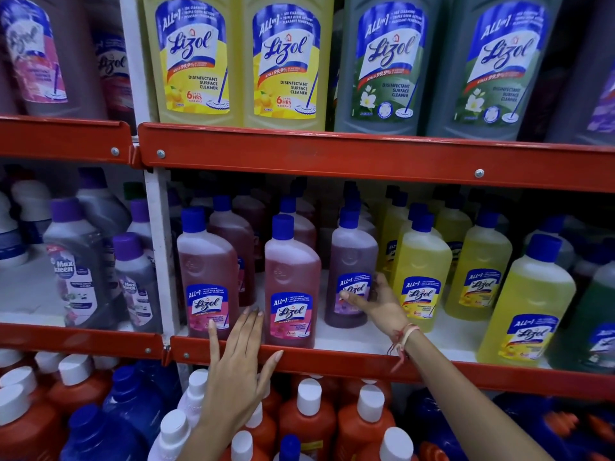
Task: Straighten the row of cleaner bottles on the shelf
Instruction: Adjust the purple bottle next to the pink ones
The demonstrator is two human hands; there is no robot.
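On the middle shelf with the red metal front lip [332, 359], a front row of blue-capped plastic Lizol cleaner bottles stands upright. At its left end is a pink-liquid bottle [206, 277], then a second pink-liquid bottle [291, 287] near the lip. The third, a purple-liquid bottle [352, 271], sits further back than those two, so the row's front line is uneven. To its right come yellow-liquid bottles [421, 277], the rightmost of them [529, 304] standing closest to the lip.

The right hand [376, 301] is wrapped around the lower part of the purple-liquid bottle, thumb across its blue label and fingers curled behind its right side, gripping it. A red-and-white thread band [401, 339] circles that wrist.

The left hand [239, 361] is flat and spread wide, holding nothing; its fingertips reach up between the two pink-liquid bottles and its thumb lies over the red lip, though actual contact with the bottles cannot be made out.

More bottles stand in rows behind the front ones. The shelf above carries large yellow Lizol bottles [239, 61] and grey-green ones [432, 68]. Below are orange bottles with white caps [309, 417], and in the bay to the left, grey Max Kleen bottles with purple caps [76, 261].
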